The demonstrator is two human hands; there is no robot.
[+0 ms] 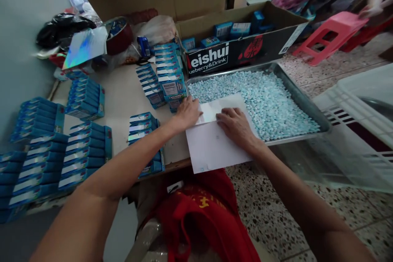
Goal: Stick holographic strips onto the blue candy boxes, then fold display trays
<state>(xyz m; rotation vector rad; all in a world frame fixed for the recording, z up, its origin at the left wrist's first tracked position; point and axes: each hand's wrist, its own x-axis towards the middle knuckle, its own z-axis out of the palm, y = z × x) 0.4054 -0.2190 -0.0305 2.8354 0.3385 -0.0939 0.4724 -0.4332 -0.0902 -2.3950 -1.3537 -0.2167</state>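
Note:
A white sheet of paper (211,147) lies over the near left corner of a metal tray (313,108) filled with small pale blue candies (264,98). My left hand (188,112) rests with fingers flat on the sheet's far left edge. My right hand (235,125) presses palm down on the middle of the sheet, fingers stretched out. Neither hand grips anything. Stacks of small blue boxes (167,71) stand just left of the tray.
More blue boxes (82,98) cover the table (123,94) at left. A cardboard carton (242,49) with blue boxes stands behind the tray. A white plastic crate (362,118) is at right, a pink stool (331,32) beyond, red cloth (202,213) below.

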